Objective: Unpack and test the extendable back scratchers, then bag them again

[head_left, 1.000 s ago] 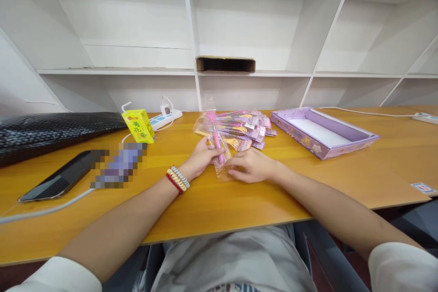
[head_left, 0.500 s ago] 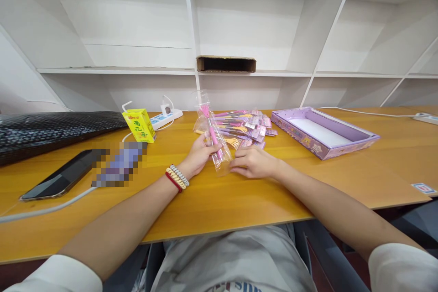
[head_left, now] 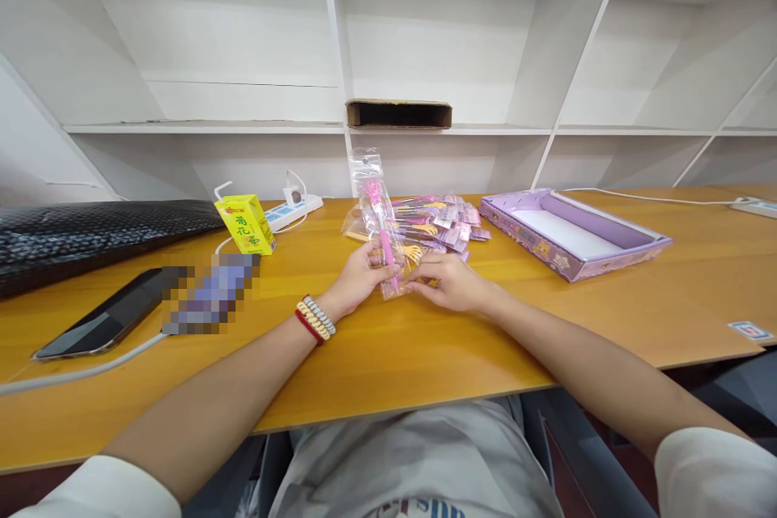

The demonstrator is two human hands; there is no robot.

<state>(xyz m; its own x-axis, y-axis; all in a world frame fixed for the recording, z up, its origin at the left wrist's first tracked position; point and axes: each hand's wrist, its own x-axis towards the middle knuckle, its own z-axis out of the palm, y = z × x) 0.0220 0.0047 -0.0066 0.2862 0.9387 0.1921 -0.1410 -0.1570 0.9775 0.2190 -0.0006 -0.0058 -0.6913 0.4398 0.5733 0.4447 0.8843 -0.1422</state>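
A clear plastic bag [head_left: 366, 164] with a pink hand-shaped stick [head_left: 386, 243] inside stands nearly upright over the table. My left hand [head_left: 358, 279] grips it near its lower end, thumb across the front. At the bag's lower right edge, my right hand [head_left: 446, 282] pinches the plastic between thumb and fingers. Behind both hands lies a pile of similar bagged sticks [head_left: 449, 222] in pink, purple and yellow, partly hidden by the held bag.
An open purple box [head_left: 574, 235] sits to the right. On the left are a yellow drink carton [head_left: 248, 224], a power strip [head_left: 295, 211], a black phone [head_left: 106, 316], a blurred-out item with a cable and a black patterned bag [head_left: 103, 239]. A cardboard box [head_left: 399, 115] rests on the shelf.
The bagged pink stick has become more upright, and its top has shifted slightly right. The stick sits lower in the bag. Both hands keep their hold close together.
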